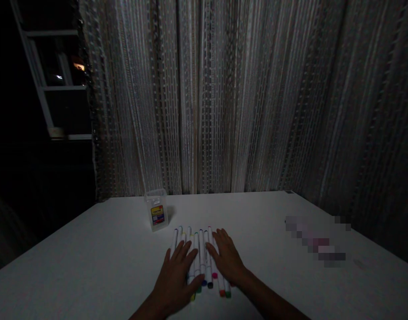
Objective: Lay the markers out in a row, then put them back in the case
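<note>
Head view: the left hand (176, 278) lies flat, fingers spread, on the left part of a row of white markers with coloured caps (200, 258), at the near centre of the white table (90, 258). The right hand (226, 258) lies flat on the row's right part, grasping nothing. A clear plastic marker box (156, 210) stands far left of the row.

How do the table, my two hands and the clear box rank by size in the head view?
1. Table
2. Left hand and right hand: look alike, so unranked
3. Clear box: smallest as seen, though farther from the camera
</note>
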Action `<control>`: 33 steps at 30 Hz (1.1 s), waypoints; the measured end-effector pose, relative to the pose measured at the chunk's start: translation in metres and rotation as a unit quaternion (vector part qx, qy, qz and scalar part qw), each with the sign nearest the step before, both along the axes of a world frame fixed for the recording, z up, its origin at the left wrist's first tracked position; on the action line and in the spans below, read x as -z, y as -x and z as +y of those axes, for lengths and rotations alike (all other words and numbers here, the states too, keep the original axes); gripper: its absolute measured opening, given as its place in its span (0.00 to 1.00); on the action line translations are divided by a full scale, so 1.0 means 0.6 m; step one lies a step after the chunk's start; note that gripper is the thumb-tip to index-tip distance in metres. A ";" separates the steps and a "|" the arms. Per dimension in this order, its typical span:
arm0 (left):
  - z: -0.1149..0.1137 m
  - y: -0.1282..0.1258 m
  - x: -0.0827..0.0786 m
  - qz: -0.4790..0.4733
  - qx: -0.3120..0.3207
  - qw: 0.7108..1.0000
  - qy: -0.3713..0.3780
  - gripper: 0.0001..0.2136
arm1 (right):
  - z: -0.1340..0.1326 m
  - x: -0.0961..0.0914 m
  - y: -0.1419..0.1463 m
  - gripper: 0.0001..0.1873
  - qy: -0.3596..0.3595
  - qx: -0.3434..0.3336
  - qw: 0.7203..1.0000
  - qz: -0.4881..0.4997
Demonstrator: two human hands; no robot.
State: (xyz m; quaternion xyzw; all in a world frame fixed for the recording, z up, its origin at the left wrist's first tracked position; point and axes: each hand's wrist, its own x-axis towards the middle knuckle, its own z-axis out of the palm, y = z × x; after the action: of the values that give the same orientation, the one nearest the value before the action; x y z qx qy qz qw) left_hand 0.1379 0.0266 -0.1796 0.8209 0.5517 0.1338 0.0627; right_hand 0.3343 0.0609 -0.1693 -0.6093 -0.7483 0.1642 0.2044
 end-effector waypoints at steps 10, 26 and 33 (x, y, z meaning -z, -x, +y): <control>0.117 0.031 -0.016 -0.076 -0.003 0.996 -0.036 0.31 | -0.079 0.005 -0.029 0.45 -0.020 -0.110 0.991 -0.074; 0.119 -0.009 -0.002 -0.094 0.038 0.993 -0.057 0.24 | 0.080 -0.004 -0.016 0.27 -0.036 -0.091 0.995 -0.023; 0.110 -0.023 -0.008 -0.103 0.048 0.992 -0.047 0.21 | 0.056 -0.006 0.001 0.27 -0.033 -0.118 0.992 -0.043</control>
State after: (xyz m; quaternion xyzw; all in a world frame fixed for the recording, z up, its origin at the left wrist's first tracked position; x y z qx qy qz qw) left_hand 0.1516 0.0929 -0.1748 0.8304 0.4951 0.2406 0.0867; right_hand 0.3338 0.0944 -0.1656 -0.5164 -0.8279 0.1362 0.1717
